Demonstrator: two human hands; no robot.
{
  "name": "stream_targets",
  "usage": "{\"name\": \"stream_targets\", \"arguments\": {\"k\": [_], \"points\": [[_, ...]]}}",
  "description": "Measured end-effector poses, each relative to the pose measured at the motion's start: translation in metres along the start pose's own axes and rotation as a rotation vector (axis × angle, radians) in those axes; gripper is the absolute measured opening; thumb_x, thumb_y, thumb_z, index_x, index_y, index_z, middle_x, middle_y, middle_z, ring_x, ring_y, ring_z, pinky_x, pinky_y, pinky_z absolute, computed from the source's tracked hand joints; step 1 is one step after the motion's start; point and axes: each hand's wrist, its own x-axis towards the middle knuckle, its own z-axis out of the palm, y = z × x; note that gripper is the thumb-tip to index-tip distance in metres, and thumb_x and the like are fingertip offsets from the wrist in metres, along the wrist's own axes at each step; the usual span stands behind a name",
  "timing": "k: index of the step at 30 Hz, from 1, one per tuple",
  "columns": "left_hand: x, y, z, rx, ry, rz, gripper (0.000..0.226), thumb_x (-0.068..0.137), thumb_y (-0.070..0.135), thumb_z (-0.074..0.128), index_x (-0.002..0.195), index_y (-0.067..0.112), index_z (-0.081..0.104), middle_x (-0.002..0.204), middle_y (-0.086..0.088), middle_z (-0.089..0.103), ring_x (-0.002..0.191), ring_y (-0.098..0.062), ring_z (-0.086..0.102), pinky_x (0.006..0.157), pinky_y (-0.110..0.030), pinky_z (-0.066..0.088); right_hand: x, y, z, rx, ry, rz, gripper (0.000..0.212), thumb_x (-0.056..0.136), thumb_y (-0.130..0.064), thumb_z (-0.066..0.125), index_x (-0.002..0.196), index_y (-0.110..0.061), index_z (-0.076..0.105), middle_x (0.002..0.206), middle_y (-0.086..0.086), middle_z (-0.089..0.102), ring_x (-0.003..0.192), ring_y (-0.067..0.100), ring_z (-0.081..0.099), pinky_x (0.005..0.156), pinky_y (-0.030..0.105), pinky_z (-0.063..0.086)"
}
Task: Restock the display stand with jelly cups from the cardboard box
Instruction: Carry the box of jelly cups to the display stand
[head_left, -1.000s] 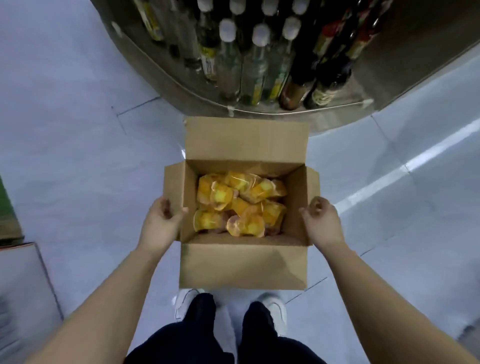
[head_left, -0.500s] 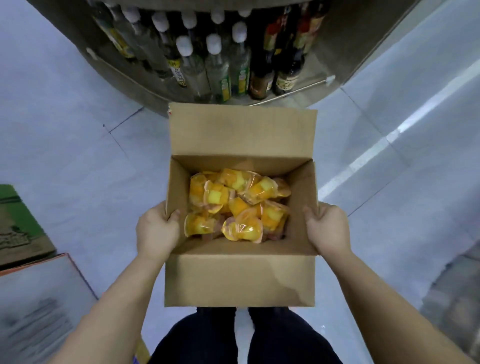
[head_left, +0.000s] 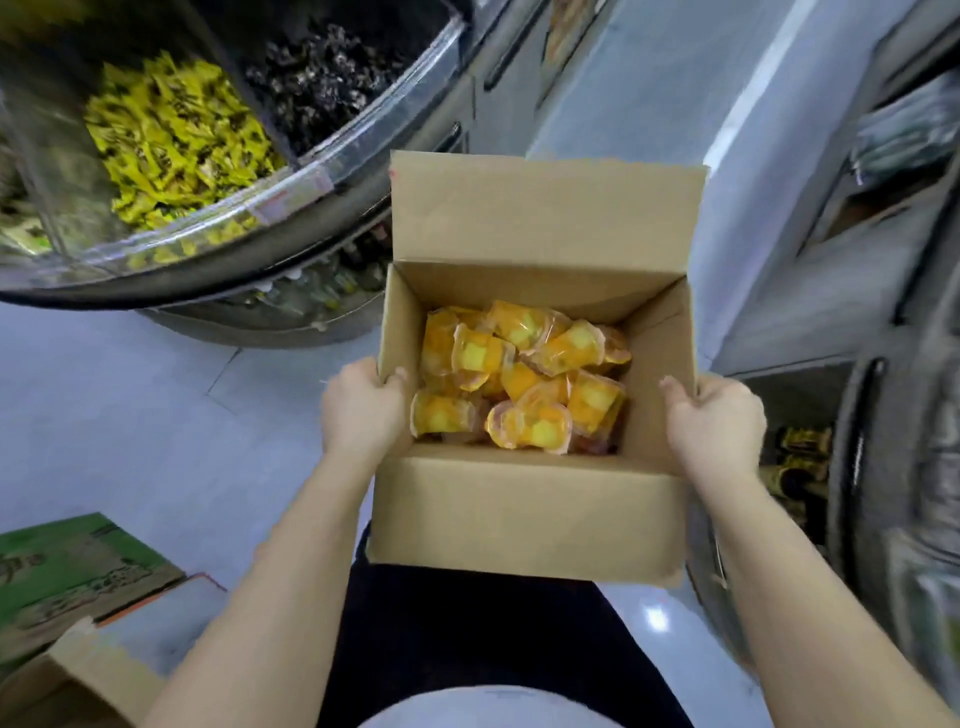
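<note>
I hold an open cardboard box (head_left: 524, 514) in front of my waist, its far flap standing up. Inside lie several yellow-orange jelly cups (head_left: 519, 384) in a loose pile. My left hand (head_left: 363, 410) grips the box's left wall, thumb over the rim. My right hand (head_left: 714, 421) grips the right wall the same way. A round display stand (head_left: 208, 239) with clear-walled bins curves across the upper left, just beyond the box's far left corner.
The stand's bins hold yellow wrapped sweets (head_left: 166, 140) and dark wrapped sweets (head_left: 322, 78); bottles (head_left: 317, 286) stand on its lower tier. A green carton (head_left: 67, 577) and a brown carton (head_left: 78, 680) sit on the floor at left. Shelving (head_left: 883, 234) rises on the right.
The box has been lifted off the floor and carried higher. The view swung up, so the stand's sweet bins now show above the bottle tier. Both hands keep their grip.
</note>
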Motion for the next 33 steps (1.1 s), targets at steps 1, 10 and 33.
{"name": "stream_targets", "arguments": {"k": [1,10,33], "points": [[0.000,0.020,0.003,0.006,-0.001,0.045,0.027,0.087,0.025,0.054,0.068,0.007,0.053,0.067,-0.010,0.054,0.075,-0.034,0.053,0.057,-0.035,0.037,0.010,0.004,-0.015,-0.006,0.033,0.000,0.050,0.089,-0.025,0.057,0.046,-0.016,0.033,0.049,0.007,0.042,0.060,0.032,0.049,0.060,0.038,0.039],[0.082,0.204,0.036,0.036,-0.083,0.310,0.025,0.087,0.026,0.052,0.069,0.012,0.059,0.075,-0.011,0.063,0.080,-0.036,0.060,0.069,-0.037,0.047,0.142,-0.011,-0.088,0.114,0.223,0.151,0.052,0.087,-0.022,0.059,0.046,-0.013,0.029,0.047,0.004,0.036,0.057,0.028,0.043,0.058,0.034,0.036],[0.372,0.749,0.193,0.100,-0.202,0.418,0.010,0.086,0.027,0.055,0.084,0.021,0.063,0.072,-0.001,0.061,0.067,-0.020,0.056,0.054,-0.026,0.039,0.689,-0.087,-0.263,0.182,0.237,0.330,0.037,0.085,-0.018,0.057,0.053,-0.007,0.042,0.050,0.007,0.044,0.049,0.026,0.044,0.048,0.029,0.032]]}}
